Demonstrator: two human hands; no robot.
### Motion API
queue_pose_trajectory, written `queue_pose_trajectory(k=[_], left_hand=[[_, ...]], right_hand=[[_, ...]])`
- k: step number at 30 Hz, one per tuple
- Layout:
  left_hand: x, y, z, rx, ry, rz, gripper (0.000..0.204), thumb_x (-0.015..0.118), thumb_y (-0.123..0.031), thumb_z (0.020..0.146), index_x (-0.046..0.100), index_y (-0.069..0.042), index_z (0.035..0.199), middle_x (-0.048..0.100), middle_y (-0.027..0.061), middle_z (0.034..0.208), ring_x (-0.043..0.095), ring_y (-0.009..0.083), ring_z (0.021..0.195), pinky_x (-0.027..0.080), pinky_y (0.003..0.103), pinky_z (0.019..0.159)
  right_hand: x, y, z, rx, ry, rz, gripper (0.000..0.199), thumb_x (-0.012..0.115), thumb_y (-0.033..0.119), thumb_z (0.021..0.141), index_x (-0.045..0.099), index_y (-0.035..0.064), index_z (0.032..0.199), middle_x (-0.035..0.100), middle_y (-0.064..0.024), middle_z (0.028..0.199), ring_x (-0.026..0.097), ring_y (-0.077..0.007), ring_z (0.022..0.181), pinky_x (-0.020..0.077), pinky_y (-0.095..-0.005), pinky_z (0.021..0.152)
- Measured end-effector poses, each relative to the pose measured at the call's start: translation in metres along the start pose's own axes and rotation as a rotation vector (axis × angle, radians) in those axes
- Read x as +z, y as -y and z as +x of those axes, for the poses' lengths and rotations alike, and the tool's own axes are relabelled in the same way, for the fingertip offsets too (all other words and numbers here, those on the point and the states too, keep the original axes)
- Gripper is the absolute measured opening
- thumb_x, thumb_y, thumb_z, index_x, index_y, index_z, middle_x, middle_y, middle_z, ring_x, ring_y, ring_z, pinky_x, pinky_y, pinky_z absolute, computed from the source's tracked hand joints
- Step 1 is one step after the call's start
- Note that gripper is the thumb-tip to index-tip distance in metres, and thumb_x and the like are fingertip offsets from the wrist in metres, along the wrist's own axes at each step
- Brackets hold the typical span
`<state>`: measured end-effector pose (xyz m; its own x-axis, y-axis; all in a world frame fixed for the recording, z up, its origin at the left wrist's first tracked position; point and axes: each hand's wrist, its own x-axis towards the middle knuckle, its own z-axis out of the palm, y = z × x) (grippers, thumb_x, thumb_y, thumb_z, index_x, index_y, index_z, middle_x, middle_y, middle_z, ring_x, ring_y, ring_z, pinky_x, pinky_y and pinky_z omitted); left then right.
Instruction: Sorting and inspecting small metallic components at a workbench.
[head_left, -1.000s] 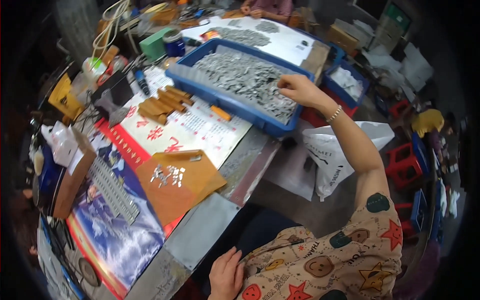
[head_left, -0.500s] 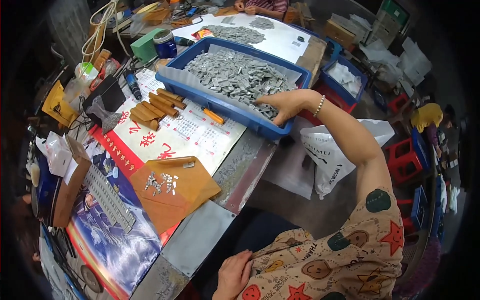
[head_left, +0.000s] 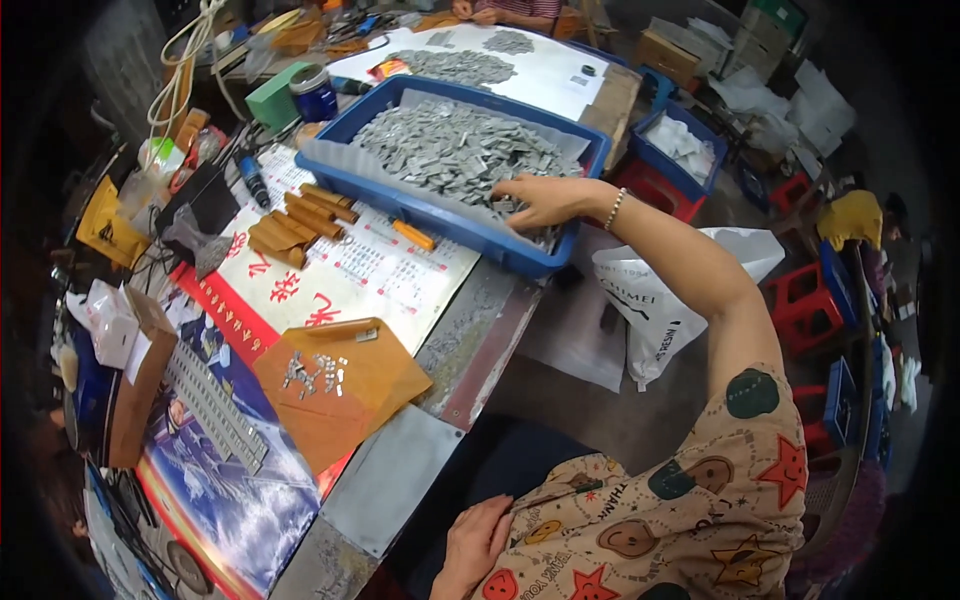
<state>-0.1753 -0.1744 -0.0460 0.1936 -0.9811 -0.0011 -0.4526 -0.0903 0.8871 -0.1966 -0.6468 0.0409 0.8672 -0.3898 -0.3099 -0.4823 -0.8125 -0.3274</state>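
Note:
My right hand point(head_left: 545, 202), a beaded bracelet at its wrist, reaches over the near right side of a blue plastic bin point(head_left: 445, 228). Its thumb and fingers are apart, with the tips at a heap of small grey metal-looking pieces point(head_left: 450, 145); no piece shows clearly in its grasp. White lining sheet edges the heap. My left hand point(head_left: 476, 540) rests on my lap by the table's edge, its fingers lying flat and holding nothing visible. Left of my lap, an amber sheet point(head_left: 380, 390) lies on the table with several small silvery pieces point(head_left: 315, 374) scattered on it.
Rolled amber sheets point(head_left: 300, 225) and an orange stick-like object point(head_left: 413, 235) lie before the bin. A long tray of small pieces point(head_left: 213, 405) sits at left. A white bag point(head_left: 655, 320) stands right of the table. Another person's hands point(head_left: 480, 14) are at the far side.
My right hand has shifted slightly left and up over the heap, its fingers more extended. The view has moved a little. My left hand stays on my lap.

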Motion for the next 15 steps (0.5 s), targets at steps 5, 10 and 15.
queue_pose_trajectory(k=[5, 10, 15], left_hand=[[0.003, 0.0, 0.002, -0.022, -0.002, -0.012, 0.023, 0.063, -0.008, 0.084, 0.062, -0.001, 0.106, 0.065, 0.0158, 0.103, 0.064, 0.0309, 0.094, 0.05, 0.036, 0.082], [0.0, -0.025, 0.007, -0.086, -0.039, -0.077, 0.021, 0.062, -0.005, 0.085, 0.063, -0.002, 0.105, 0.065, 0.0181, 0.101, 0.063, 0.0332, 0.095, 0.049, 0.037, 0.084], [0.008, 0.003, 0.002, -0.087, 0.016, 0.012, 0.023, 0.062, -0.007, 0.084, 0.062, -0.001, 0.106, 0.065, 0.0165, 0.103, 0.063, 0.0323, 0.094, 0.05, 0.037, 0.082]], right_hand=[[0.008, 0.019, -0.009, 0.075, -0.018, -0.141, 0.069, 0.064, 0.032, 0.081, 0.033, 0.0122, 0.139, 0.04, -0.0272, 0.124, 0.051, -0.0432, 0.109, 0.0429, -0.0437, 0.093], [0.015, 0.023, -0.001, 0.069, -0.042, -0.12, 0.056, 0.065, 0.027, 0.081, 0.039, 0.0065, 0.127, 0.04, -0.0308, 0.122, 0.055, -0.046, 0.101, 0.0461, -0.0465, 0.087], [0.017, 0.024, 0.0, 0.02, -0.056, -0.118, 0.052, 0.065, 0.027, 0.084, 0.04, 0.0063, 0.124, 0.037, -0.0366, 0.123, 0.057, -0.0478, 0.097, 0.0478, -0.0469, 0.084]])
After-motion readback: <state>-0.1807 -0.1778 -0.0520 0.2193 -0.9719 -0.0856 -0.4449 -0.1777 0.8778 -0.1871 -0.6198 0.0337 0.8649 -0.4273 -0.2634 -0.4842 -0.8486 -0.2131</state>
